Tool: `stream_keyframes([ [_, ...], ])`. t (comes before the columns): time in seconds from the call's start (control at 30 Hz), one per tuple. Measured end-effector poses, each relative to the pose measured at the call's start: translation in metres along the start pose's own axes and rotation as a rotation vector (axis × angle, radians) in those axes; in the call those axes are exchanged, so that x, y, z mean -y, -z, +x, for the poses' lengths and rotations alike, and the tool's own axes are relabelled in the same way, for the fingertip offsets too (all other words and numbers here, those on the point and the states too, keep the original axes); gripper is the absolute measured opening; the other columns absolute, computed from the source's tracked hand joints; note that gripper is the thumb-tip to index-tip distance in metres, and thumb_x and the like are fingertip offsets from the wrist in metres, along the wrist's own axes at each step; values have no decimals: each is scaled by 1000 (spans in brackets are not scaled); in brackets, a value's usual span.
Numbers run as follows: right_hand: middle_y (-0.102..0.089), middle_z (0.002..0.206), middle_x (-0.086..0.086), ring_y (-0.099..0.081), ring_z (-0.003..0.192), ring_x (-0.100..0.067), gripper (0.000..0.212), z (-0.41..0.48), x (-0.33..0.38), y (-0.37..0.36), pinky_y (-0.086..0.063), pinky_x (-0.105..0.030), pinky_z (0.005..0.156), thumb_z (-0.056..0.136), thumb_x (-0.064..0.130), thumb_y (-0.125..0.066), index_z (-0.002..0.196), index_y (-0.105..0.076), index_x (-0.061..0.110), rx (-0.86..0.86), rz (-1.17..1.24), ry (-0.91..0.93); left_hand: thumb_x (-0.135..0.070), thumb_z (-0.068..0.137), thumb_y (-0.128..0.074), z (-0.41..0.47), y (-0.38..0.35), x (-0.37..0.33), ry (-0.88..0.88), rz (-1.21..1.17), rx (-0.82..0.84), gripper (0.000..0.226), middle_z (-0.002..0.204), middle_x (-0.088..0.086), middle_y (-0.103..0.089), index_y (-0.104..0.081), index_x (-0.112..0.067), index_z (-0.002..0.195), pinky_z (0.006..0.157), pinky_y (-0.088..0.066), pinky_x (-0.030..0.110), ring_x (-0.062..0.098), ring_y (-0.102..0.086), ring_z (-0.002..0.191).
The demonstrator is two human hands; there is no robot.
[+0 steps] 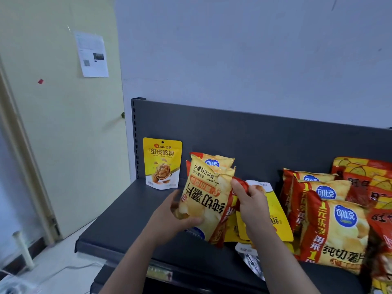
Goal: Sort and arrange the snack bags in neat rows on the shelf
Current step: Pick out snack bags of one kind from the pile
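Pale blue-grey wall (233, 49) and a cream door (63, 124) with a printed sheet (91, 55) taped to it stand behind a dark grey metal shelf (127, 219), whose flat back panel (254, 134) rises at the rear.

Both hands hold a puffy yellow-and-red chip bag (204, 200) upside down above the shelf's left half. Its inverted print reads 纯切薯片. The left hand (169, 217) grips the lower left edge, thumb curled over the front and fingers behind. The right hand (250, 204) pinches the red side seam near the top between thumb and curled fingers.

Just behind stand two more bags (212, 161), the rear one showing a blue 可比克 oval. At the back left a glossy yellow walnut pouch (163, 163) stands upright, marked 洽洽 坚果 and 纸皮核桃 above a picture of cracked walnuts.

Under the right wrist flat yellow pouches (277, 215) lie overlapping, and a crinkled silver foil pouch (252, 262) juts over the front edge. To the right three 可比克 chip bags (331, 225) stand upright one before another, reading 纯切薯片. Beyond them red-and-yellow bags (364, 175) are piled, their writing too cut off to read. A label strip (159, 272) on the front lip is blurred.
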State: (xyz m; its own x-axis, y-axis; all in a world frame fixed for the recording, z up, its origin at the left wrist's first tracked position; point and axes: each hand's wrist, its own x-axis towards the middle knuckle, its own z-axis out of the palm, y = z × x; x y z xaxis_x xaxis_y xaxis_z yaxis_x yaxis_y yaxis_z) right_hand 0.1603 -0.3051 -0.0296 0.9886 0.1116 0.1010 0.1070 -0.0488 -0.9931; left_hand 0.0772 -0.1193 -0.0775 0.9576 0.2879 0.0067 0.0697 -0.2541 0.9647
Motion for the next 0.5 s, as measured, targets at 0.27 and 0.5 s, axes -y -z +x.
stream_keyframes([
  [0.27, -76, 84, -6, -73, 74, -15, 30, -12, -10, -3, -55, -32, 68, 99, 33, -51, 94, -69, 9, -73, 345, -129, -46, 52, -92, 0, 10, 4, 44, -306, -102, 91, 117, -4, -66, -48, -17, 127, 80, -52, 26, 11, -66, 99],
  [0.5, -58, 130, -1, -58, 115, -17, 40, -25, -34, -7, -47, -35, 95, 95, 22, -59, 134, -50, 23, -138, 122, -81, -25, 54, -94, -4, 26, -1, -55, -306, -70, 65, 97, -2, -76, -63, -17, 110, 64, -57, 22, 19, -73, 91],
])
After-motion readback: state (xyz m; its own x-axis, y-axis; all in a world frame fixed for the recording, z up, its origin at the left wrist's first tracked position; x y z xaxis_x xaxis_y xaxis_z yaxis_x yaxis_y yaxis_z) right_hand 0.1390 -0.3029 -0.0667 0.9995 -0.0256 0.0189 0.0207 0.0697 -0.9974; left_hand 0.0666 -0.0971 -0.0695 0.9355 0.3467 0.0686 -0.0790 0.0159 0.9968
